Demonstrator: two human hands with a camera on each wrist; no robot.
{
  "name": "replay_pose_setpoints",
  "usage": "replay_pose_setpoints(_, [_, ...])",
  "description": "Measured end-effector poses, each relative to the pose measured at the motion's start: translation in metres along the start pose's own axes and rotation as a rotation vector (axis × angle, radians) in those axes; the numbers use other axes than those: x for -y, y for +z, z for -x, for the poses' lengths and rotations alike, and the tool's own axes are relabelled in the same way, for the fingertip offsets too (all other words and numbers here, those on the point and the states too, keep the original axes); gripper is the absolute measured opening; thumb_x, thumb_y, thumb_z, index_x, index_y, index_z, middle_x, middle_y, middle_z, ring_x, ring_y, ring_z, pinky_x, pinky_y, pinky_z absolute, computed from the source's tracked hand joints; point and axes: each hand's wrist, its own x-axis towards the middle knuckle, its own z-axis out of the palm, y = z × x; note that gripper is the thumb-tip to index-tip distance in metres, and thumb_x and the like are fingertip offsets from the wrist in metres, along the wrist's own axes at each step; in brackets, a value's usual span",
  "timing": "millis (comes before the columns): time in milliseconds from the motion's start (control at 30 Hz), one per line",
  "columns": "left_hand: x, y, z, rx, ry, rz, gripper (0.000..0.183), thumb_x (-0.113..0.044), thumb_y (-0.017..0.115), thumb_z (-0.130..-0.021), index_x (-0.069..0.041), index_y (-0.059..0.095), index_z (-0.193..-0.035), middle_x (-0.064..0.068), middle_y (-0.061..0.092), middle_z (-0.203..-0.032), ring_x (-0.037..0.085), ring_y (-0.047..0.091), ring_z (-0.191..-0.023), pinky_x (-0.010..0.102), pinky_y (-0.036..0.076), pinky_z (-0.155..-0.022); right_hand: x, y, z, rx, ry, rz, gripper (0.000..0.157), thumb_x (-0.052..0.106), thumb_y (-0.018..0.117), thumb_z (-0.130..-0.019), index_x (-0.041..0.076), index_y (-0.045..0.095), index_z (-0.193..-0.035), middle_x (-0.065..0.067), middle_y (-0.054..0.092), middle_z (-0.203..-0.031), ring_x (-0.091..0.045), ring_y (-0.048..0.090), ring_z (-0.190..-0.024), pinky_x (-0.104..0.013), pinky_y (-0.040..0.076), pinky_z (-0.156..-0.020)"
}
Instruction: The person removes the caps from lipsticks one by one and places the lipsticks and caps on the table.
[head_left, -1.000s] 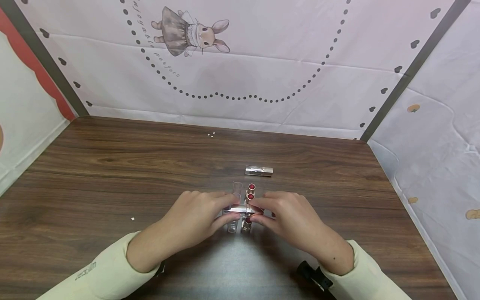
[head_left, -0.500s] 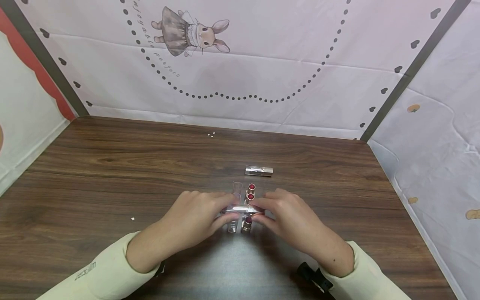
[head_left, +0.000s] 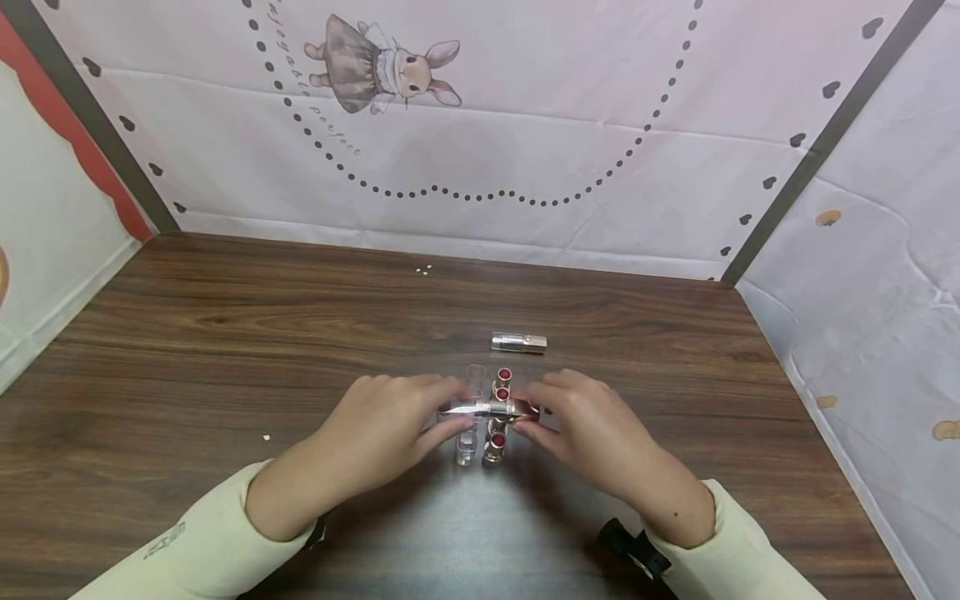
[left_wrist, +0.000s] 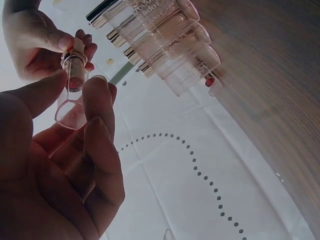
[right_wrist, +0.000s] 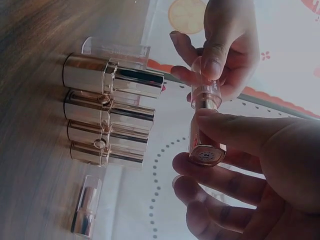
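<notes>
Between both hands a lipstick lies level above the table in the head view. My left hand [head_left: 382, 421] pinches its clear cap [left_wrist: 70, 117] between thumb and fingers. My right hand [head_left: 596, 421] pinches the gold base [right_wrist: 205, 142], which has a round label on its end. The metal collar shows between base and cap, and the red bullet [left_wrist: 75, 84] sits at the cap's mouth. Just below stands a row of several uncapped gold lipsticks [right_wrist: 107, 75] with red tips. Beside them on the left is a row of clear caps [head_left: 466, 450], partly hidden by my left fingers.
A capped lipstick [head_left: 519, 342] lies on its side behind the row on the brown wooden table [head_left: 300, 325]. Small white scraps [head_left: 424, 270] lie near the back edge. Printed cloth walls [head_left: 525, 150] enclose the back and both sides.
My hands have drawn slightly apart, the right one shifting right and the left one left. The lipstick's base and its clear cap now span a wider length, slightly farther back in view.
</notes>
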Motion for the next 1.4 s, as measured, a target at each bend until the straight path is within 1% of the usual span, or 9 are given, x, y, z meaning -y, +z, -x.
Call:
replay_pose_setpoints(200, [0.001,0.0,0.0,-0.032,0.003,0.005,0.024,-0.041,0.074,-0.089,-0.023,0.072,-0.105,-0.011,0.073,-0.084,0.003,0.059,-0.057,0.019,0.034,-0.045,-0.001,-0.001,-0.001,0.011,0.028,0.028,0.021,0.025,0.082,-0.083,0.017,0.075,-0.101,0.011,0.069,-0.084,-0.005,0.061,-0.079,-0.027,0.051,-0.067])
replay_pose_setpoints(333, [0.001,0.0,-0.001,-0.053,0.005,0.005,0.022,-0.038,0.075,-0.088,-0.024,0.072,-0.104,-0.01,0.074,-0.085,0.003,0.06,-0.056,0.018,0.032,-0.043,-0.002,-0.002,-0.001,0.026,0.053,0.023,0.021,0.025,0.082,-0.084,0.018,0.075,-0.102,0.011,0.071,-0.086,-0.005,0.061,-0.079,-0.028,0.051,-0.067])
replay_pose_setpoints(533, [0.002,0.001,-0.002,-0.057,-0.015,0.019,0.019,-0.034,0.075,-0.087,-0.023,0.071,-0.103,-0.011,0.074,-0.086,0.0,0.052,-0.05,0.019,0.032,-0.043,-0.005,-0.003,-0.002,0.04,0.092,0.013,0.019,0.024,0.082,-0.083,0.019,0.074,-0.099,0.013,0.07,-0.084,-0.005,0.062,-0.078,-0.029,0.051,-0.068])
replay_pose_setpoints(733, [0.004,0.003,-0.003,-0.025,-0.05,0.03,0.022,-0.032,0.074,-0.086,-0.023,0.07,-0.106,-0.011,0.073,-0.084,-0.003,0.037,-0.046,0.02,0.032,-0.043,-0.013,-0.002,-0.004,0.028,0.137,-0.034,0.014,0.022,0.08,-0.085,0.018,0.072,-0.096,0.01,0.069,-0.08,-0.006,0.06,-0.073,-0.025,0.047,-0.064])
replay_pose_setpoints(833, [0.008,0.002,-0.005,0.001,-0.068,0.037,0.023,-0.03,0.074,-0.086,-0.021,0.069,-0.106,-0.011,0.073,-0.085,-0.003,0.032,-0.044,0.02,0.029,-0.042,-0.021,0.0,-0.007,0.022,0.147,-0.065,0.016,0.02,0.08,-0.085,0.016,0.072,-0.098,0.007,0.071,-0.082,-0.006,0.063,-0.074,-0.025,0.05,-0.065])
replay_pose_setpoints(967, [0.018,0.0,-0.012,0.068,-0.117,0.076,0.023,-0.029,0.072,-0.088,-0.021,0.066,-0.109,-0.007,0.075,-0.091,0.0,0.034,-0.043,0.022,0.031,-0.043,-0.034,0.006,-0.013,0.044,0.192,-0.134,0.017,0.02,0.078,-0.086,0.014,0.07,-0.101,0.005,0.074,-0.086,-0.008,0.068,-0.076,-0.025,0.053,-0.066])
replay_pose_setpoints(1100, [0.034,0.0,-0.023,0.112,-0.174,0.132,0.025,-0.032,0.071,-0.091,-0.02,0.067,-0.113,-0.005,0.075,-0.1,0.002,0.045,-0.051,0.025,0.043,-0.054,-0.048,0.012,-0.021,0.061,0.241,-0.182,0.017,0.021,0.078,-0.087,0.014,0.07,-0.1,0.003,0.073,-0.088,-0.009,0.068,-0.078,-0.027,0.054,-0.068])
replay_pose_setpoints(1200, [0.047,0.003,-0.031,0.116,-0.206,0.156,0.025,-0.035,0.071,-0.092,-0.021,0.07,-0.113,-0.004,0.071,-0.102,0.004,0.052,-0.06,0.027,0.047,-0.061,-0.056,0.016,-0.028,0.047,0.243,-0.171,0.017,0.022,0.08,-0.085,0.013,0.072,-0.097,0.001,0.069,-0.086,-0.01,0.062,-0.075,-0.028,0.051,-0.066])
replay_pose_setpoints(1400, [0.063,0.014,-0.045,0.177,-0.277,0.202,0.026,-0.037,0.073,-0.091,-0.023,0.073,-0.113,-0.001,0.063,-0.094,0.012,0.055,-0.07,0.029,0.045,-0.062,-0.067,0.031,-0.04,0.08,0.25,-0.203,0.018,0.022,0.08,-0.085,0.01,0.074,-0.096,0.002,0.061,-0.071,-0.008,0.05,-0.064,-0.026,0.043,-0.06])
